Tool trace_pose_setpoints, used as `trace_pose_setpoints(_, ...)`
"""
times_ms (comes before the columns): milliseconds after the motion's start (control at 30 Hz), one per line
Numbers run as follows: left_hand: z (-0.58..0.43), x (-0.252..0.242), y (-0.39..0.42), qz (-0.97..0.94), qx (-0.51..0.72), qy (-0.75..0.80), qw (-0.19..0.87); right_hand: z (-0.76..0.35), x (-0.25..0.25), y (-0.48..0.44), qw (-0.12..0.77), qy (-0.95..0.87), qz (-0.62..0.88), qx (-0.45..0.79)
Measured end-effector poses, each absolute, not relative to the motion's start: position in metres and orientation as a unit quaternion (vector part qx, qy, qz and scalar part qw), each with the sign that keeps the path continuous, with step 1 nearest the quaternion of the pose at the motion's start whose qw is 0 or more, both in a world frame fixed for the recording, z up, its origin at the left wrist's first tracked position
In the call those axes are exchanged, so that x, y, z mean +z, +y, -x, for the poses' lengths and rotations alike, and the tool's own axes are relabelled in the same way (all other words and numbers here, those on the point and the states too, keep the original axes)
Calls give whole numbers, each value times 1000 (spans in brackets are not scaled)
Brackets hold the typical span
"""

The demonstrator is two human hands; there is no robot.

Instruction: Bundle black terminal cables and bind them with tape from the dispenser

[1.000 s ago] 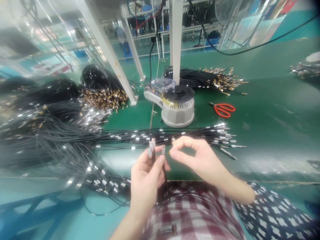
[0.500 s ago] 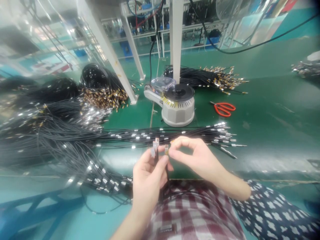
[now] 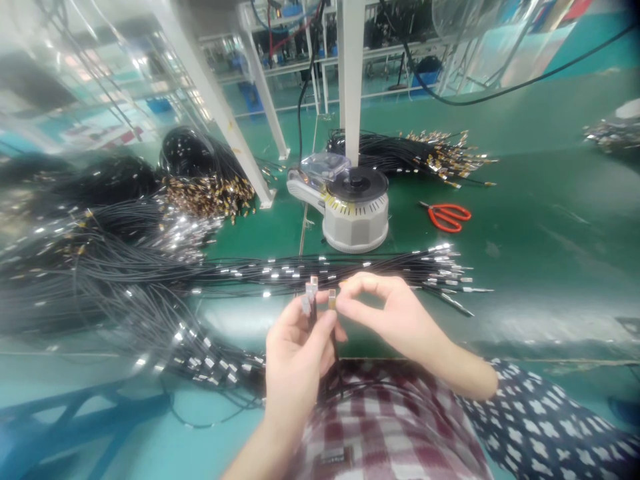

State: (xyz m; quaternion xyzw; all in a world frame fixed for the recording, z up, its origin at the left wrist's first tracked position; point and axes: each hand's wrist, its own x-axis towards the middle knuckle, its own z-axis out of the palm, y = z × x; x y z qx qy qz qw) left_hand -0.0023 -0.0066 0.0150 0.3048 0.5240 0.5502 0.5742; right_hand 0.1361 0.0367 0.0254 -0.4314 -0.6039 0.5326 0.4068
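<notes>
My left hand (image 3: 297, 353) is closed around a few black cables whose metal plugs, USB-like in shape, point upward. One plug with a yellowish band (image 3: 332, 299) stands apart above the thumb, and silvery plugs (image 3: 311, 291) cluster behind the fingers. Close by on the right, my right hand (image 3: 383, 303) has thumb and index finger pinched together beside the banded plug. A tiny yellow bit shows at the fingertips, too small to name. Just beyond both hands a bundle of black cables (image 3: 370, 270) lies across the table, metal ends to the right.
A round white tape dispenser (image 3: 356, 223) stands behind the cable bundle. Orange-handled scissors (image 3: 449, 218) lie to its right. Cable heaps (image 3: 205, 197) cover the left side, and another bundle (image 3: 430, 157) lies at the back. White posts (image 3: 353, 87) rise from the green table (image 3: 540, 253).
Almost nothing differs. Both hands keep their grip and position, with only a very slight shift of the view.
</notes>
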Motion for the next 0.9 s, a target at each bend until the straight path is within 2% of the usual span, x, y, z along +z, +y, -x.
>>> trace_pose_setpoints(467,-1,11,-1,-294,596,496,558,-126,13,34,440,-573,423,547)
trace_pose_setpoints(633,1,17,1,-282,584,511,563,-129,11,37,441,-525,419,595)
trace_pose_setpoints(900,2,22,0,-295,568,524,562,-125,10,35,448,-540,412,581)
